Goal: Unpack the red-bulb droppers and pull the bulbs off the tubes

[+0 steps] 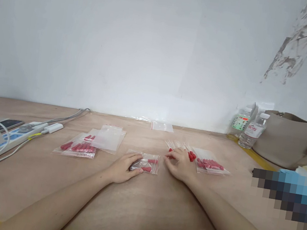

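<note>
A small clear zip bag (150, 166) lies flat on the table with red pieces inside. My left hand (124, 167) is closed on its left end, the thumb along the near edge and the fingers over the far side. To the right of the bag, my right hand (179, 164) has its fingers curled in toward the thumb. Whatever it may hold is too small to make out. Just behind that hand is a bunch of thin white sticks (179, 145) with red ends (192, 156), partly hidden by the fingers.
Filled zip bags (80, 148) lie left, beside blank bags (110, 138); more red-filled bags (212, 164) lie right. A power strip (4, 141) with cables is at far left. Bottles (254, 130) and a grey-beige handbag (290, 140) stand at back right. A wall closes the back.
</note>
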`<state>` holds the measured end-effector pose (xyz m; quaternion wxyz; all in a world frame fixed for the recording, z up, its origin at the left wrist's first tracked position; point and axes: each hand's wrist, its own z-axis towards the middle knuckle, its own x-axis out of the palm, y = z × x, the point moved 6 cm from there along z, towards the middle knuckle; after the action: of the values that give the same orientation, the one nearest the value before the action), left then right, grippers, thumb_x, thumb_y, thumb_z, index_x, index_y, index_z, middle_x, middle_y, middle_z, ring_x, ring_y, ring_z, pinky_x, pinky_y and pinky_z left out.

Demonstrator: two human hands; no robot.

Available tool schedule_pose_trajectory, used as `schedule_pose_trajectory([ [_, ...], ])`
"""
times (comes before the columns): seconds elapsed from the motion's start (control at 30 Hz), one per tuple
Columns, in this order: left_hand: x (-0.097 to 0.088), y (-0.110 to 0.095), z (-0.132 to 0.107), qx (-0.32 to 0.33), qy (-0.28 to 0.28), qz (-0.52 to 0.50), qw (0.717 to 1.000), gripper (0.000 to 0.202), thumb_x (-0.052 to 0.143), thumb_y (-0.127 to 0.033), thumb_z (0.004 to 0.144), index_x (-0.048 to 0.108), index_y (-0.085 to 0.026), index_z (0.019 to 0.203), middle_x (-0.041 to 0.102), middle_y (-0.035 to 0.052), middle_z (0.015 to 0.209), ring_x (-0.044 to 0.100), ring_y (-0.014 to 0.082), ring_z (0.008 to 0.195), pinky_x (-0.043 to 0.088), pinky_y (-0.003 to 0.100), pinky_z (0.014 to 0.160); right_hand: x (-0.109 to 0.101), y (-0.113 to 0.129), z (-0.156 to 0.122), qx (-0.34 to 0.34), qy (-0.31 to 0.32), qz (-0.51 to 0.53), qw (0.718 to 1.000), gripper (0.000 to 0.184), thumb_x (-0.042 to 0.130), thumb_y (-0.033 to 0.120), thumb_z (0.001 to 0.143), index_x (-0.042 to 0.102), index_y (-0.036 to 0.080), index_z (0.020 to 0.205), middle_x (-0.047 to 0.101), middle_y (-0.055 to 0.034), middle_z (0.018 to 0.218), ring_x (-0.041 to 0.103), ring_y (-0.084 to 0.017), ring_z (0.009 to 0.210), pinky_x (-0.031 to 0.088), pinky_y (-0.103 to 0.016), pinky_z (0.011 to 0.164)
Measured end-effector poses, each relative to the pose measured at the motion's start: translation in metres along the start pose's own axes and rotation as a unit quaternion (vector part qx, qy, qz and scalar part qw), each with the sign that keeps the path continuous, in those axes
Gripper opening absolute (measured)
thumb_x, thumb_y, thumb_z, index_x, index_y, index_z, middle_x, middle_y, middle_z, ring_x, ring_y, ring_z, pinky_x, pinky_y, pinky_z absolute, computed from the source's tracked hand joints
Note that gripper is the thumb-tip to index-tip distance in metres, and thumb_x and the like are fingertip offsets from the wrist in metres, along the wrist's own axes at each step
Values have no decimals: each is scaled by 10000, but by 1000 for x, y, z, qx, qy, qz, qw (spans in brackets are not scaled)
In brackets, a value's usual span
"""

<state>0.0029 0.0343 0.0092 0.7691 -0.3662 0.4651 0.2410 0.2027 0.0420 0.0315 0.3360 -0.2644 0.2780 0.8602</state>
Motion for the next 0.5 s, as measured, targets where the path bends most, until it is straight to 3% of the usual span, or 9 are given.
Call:
schedule_pose_trajectory([
  [0.1, 0, 0, 0, 0, 4, -11, 1000, 501, 379, -494, 830, 431, -196, 1229, 447, 67, 1277, 410, 207, 1167, 333, 362, 984, 14, 16, -3, 7, 63, 57, 996, 118, 549, 233, 738, 659, 216, 776, 611, -32, 752, 517, -159, 755, 394, -286, 714],
  [0.23, 2, -1, 0, 16, 19, -20, 999, 477, 339, -464, 856, 413, -200, 1247, 423, 62, 1299, 390, 191, 1188, 314, 357, 1002, 32, 18, -4, 32, 128, 76, 988, 188, 530, 155, 729, 665, 228, 838, 636, -4, 755, 508, -144, 725, 387, -263, 693],
  [0.33, 4, -2, -1, 34, 22, -24, 999, 469, 369, -451, 849, 418, -203, 1243, 429, 60, 1295, 395, 191, 1185, 319, 350, 1000, 40, 15, -4, 61, 145, 104, 982, 189, 515, 167, 735, 667, 221, 834, 643, 6, 724, 510, -141, 695, 386, -257, 669],
  [0.5, 4, -4, 0, 47, 15, -30, 998, 470, 409, -437, 835, 415, -204, 1243, 437, 59, 1286, 407, 193, 1172, 331, 344, 991, 50, 19, -5, 92, 177, 260, 945, 215, 494, 253, 772, 644, 197, 915, 654, -4, 797, 537, -132, 690, 415, -246, 649],
])
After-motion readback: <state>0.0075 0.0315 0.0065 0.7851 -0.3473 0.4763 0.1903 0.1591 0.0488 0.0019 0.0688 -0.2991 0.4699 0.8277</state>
